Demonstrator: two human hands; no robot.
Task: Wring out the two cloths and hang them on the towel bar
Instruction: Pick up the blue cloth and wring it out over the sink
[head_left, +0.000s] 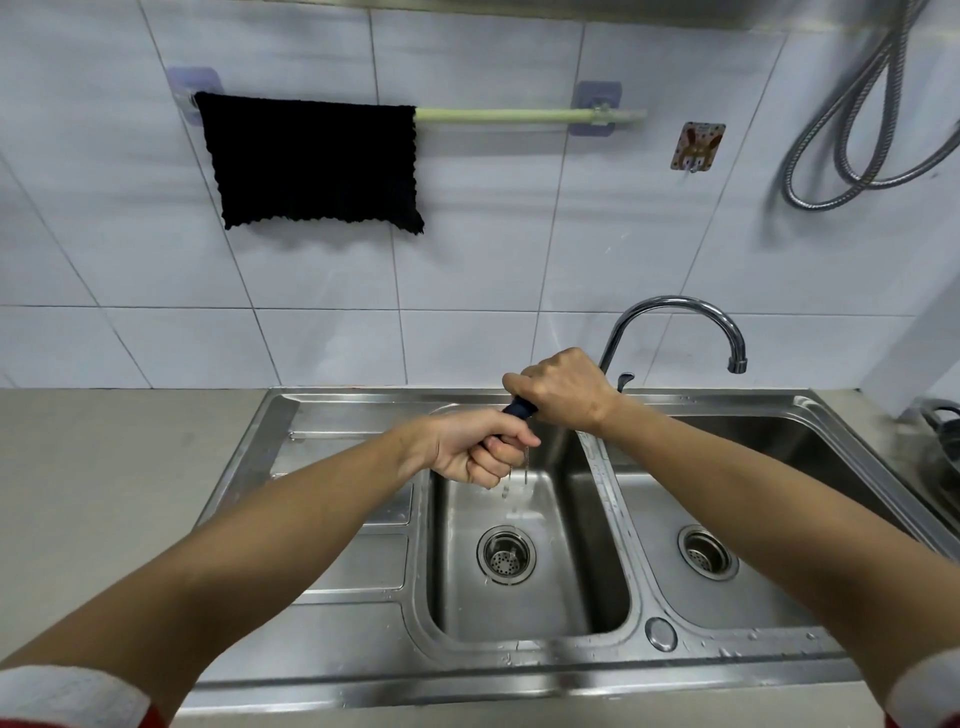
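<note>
Dark blue cloth (519, 408) mostly hidden inside left hand (475, 447) and right hand (563, 387) — only a short twist visible, hose (852, 119) cut off at top edge, pot (943, 431) cropped at right — blurred.

We list: double sink (363, 670), brushed stainless steel, wet sheen; faucet (675, 306), polished chrome; hose (852, 119), ribbed bright metal; wall tiles (311, 312), glossy white ceramic; towel bar (519, 115), smooth pale-green plastic; hung black cloth (311, 161), matt, nubbly weave; countertop (104, 493), matt beige.

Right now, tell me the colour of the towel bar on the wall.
The towel bar is pale green, best seen in the head view.
</note>
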